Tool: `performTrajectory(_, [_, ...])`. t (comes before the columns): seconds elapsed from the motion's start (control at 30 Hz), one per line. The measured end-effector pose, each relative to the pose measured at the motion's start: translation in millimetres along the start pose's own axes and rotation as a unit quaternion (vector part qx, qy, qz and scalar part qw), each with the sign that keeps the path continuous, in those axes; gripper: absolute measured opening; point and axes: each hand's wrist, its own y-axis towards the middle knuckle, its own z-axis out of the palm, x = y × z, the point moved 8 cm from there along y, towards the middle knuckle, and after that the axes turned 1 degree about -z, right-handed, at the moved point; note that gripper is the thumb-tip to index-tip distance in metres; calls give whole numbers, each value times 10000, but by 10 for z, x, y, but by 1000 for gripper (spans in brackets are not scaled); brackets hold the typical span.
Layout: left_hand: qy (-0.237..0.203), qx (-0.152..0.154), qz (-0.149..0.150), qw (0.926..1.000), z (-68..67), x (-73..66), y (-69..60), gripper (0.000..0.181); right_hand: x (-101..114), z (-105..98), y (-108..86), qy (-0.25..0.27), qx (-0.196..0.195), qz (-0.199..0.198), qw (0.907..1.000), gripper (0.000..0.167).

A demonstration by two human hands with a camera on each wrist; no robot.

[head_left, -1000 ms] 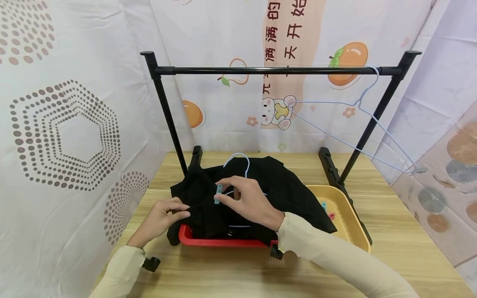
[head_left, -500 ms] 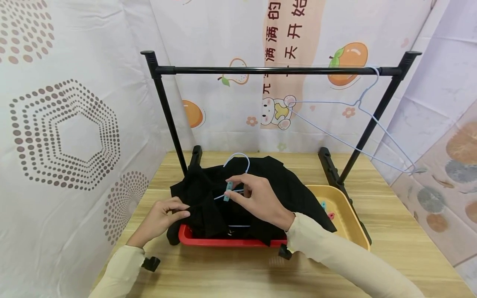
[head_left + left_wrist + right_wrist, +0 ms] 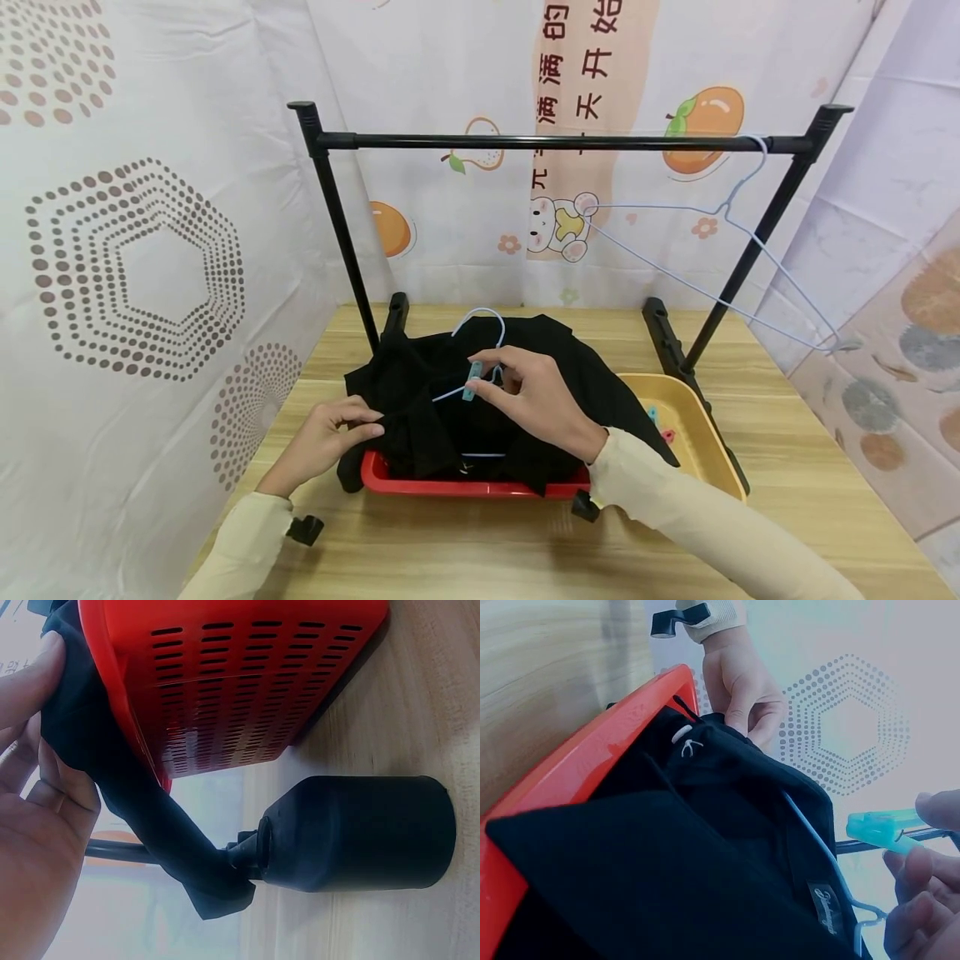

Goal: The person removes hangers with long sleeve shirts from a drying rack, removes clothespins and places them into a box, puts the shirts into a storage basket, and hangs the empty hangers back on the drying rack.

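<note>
One black garment (image 3: 588,383) pinched in our left grip (image 3: 330,433) | teal clothespin (image 3: 874,827) in our right grip (image 3: 540,396) | cloth may slide along wire hanger (image 3: 486,311) if we loosen

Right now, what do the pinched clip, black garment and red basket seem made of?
Clip: likely plastic, smooth, perhaps translucent; its teal body looks bright. Black garment: matte fabric, draping softly; fibre unclear. Red basket: probably moulded plastic, glossy highlights, slotted wall.

On the worktop (image 3: 420,550), between the feet of the rack (image 3: 487,142), lie the basket (image 3: 480,488) and, nearer the right edge, the tray (image 3: 697,454), with clothespins (image 3: 667,436) in it. The garment (image 3: 562,367) lies in the basket, overhanging the tray's left side.
</note>
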Motion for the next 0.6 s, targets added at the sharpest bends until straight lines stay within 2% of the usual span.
performTrajectory(0.1, [44, 40, -43, 10000, 21, 135, -17, 22, -21, -37, -24, 36, -50, 28, 10000, 26])
performTrajectory(0.2, [51, 65, -77, 9999, 23, 193, -18, 22, -47, -65, -56, 41, -62, 71, 9999, 26])
performTrajectory(0.6, [49, 120, -88, 9999, 13, 168, -14, 21, -121, -220, -137, 139, -240, 105, 9996, 27])
